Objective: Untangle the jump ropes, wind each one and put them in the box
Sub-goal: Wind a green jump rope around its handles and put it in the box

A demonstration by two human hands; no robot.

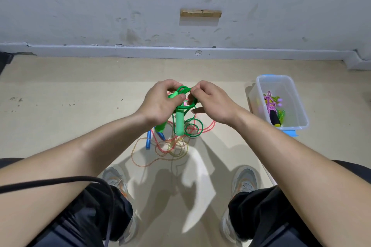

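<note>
The left grip (160, 104) clasps a green jump rope (179, 120) by a handle; the right grip (210, 102) pinches its glossy looped cord.

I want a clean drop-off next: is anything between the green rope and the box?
Nothing visible: bare floor lies between the green rope, gripped by the left hand and right hand, and the open box. A purple rope lies inside, with room beside it. The green loops hang over the red rope; whether they snag cannot be told.
</note>
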